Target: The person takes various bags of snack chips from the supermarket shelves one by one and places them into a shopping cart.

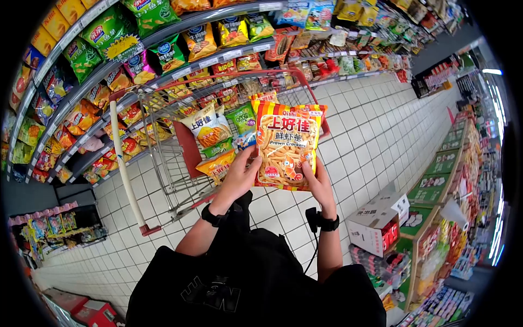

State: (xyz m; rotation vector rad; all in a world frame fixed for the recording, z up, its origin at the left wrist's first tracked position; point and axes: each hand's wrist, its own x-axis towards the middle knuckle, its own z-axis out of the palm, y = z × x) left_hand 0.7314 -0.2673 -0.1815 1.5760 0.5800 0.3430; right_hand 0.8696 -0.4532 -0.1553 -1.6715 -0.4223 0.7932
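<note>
A red and yellow bag of prawn crackers [286,144] is held upright in front of me, its printed front facing me. My left hand [239,174] grips its lower left side, and my right hand [320,182] grips its lower right edge with the thumb on the front. Just beyond the bag stands a shopping cart [190,150] with a red rim. Inside it lie a white snack bag [206,126], a green bag [241,117] and an orange bag [217,165], partly overlapped by my left hand. The fingers behind the prawn cracker bag are hidden.
Curved shelves [180,72] full of snack bags run across the top and left. On the right are a white carton [368,231] and green display stands [430,188]. A small rack [60,226] stands at the lower left. White floor tiles [370,125] show between them.
</note>
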